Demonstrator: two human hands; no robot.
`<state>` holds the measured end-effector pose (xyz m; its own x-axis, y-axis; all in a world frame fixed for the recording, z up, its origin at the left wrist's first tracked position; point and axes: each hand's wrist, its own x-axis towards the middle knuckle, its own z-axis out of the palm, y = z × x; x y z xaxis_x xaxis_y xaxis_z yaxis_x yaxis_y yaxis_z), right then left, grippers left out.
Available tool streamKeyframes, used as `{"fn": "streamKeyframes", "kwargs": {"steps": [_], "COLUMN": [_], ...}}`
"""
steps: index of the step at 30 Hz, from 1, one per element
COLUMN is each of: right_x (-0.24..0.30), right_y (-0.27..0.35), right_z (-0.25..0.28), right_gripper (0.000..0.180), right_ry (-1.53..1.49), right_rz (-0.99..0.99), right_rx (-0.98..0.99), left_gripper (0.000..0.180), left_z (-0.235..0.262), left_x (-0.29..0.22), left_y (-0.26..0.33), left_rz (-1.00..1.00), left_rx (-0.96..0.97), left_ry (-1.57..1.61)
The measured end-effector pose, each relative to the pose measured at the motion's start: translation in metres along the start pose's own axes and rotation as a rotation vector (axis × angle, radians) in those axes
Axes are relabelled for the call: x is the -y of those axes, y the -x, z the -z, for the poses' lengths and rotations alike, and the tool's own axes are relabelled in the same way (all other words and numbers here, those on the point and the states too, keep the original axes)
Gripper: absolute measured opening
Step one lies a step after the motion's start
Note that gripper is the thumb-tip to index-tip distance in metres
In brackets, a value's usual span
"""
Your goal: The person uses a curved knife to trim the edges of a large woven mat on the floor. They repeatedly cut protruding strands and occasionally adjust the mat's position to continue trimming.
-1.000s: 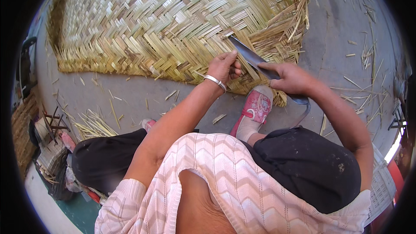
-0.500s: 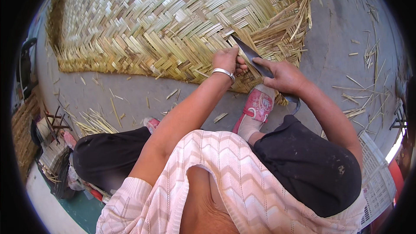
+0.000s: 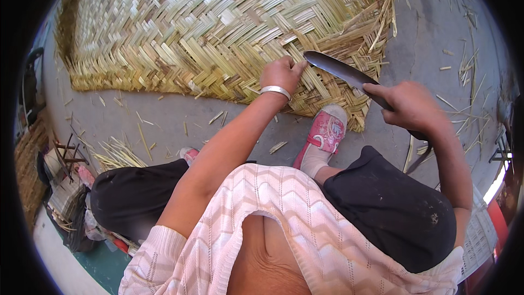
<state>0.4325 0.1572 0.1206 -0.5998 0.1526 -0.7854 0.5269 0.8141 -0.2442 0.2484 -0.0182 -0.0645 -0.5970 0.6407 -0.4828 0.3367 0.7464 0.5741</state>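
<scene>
A large woven mat [image 3: 180, 27] of flat yellow-green strips spreads over the ground in front of me. At its near edge my left hand [image 3: 281, 74], wearing a silver bracelet [image 3: 275, 92], is closed with the fingers curled under; what they pinch is hidden. My right hand [image 3: 410, 107] grips the dark handle of a long knife [image 3: 341, 71]. The blade slants up and left over the mat's right corner, its tip close to my left thumb. A dark curved end [image 3: 419, 158] hangs below my right hand.
My pink shoe [image 3: 323, 134] stands beside the mat's near right corner. Loose strips [image 3: 120, 153] lie in a pile on the left, and more cut pieces [image 3: 464, 71] litter the ground to the right. A white plastic basket [image 3: 480, 246] is at the lower right.
My right hand has drawn the knife back to the right, away from my left hand, and the blade now lies flatter. My left hand has shifted slightly left with its fingers turned under.
</scene>
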Motion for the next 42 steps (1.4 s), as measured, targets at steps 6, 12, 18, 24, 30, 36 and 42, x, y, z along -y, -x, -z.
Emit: {"fn": "streamKeyframes", "kwargs": {"steps": [6,12,18,24,30,36,42], "right_x": [-0.007,-0.009,-0.008,-0.009,-0.018,-0.022,-0.015], "right_y": [0.009,-0.004,0.012,0.004,-0.006,-0.023,-0.034], "right_z": [0.005,-0.013,-0.014,-0.023,-0.020,-0.001,0.006], "right_gripper": [0.065,0.064,0.071,0.061,0.062,0.063,0.064], "right_ry": [-0.394,-1.141,-1.329,-1.105,-0.795,-0.644,-0.703], "right_rz": [0.114,0.316,0.029,0.032,0.058,0.111,0.080], "right_rx": [0.075,0.012,0.138,0.131,0.156,0.210,0.239], "left_gripper": [0.033,0.032,0.029,0.022,0.018,0.018,0.020], "left_z": [0.013,0.018,0.012,-0.007,-0.012,-0.009,-0.005], "left_x": [0.000,-0.018,-0.042,-0.050,-0.041,-0.030,-0.026], "left_y": [0.003,0.011,0.010,0.020,0.034,0.032,0.029], "left_rz": [0.261,0.093,0.295,0.306,0.245,0.227,0.225], "left_rx": [0.213,0.021,0.347,0.193,0.118,0.246,0.318], "left_ry": [0.686,0.917,1.057,0.764,0.927,1.013,1.017]}}
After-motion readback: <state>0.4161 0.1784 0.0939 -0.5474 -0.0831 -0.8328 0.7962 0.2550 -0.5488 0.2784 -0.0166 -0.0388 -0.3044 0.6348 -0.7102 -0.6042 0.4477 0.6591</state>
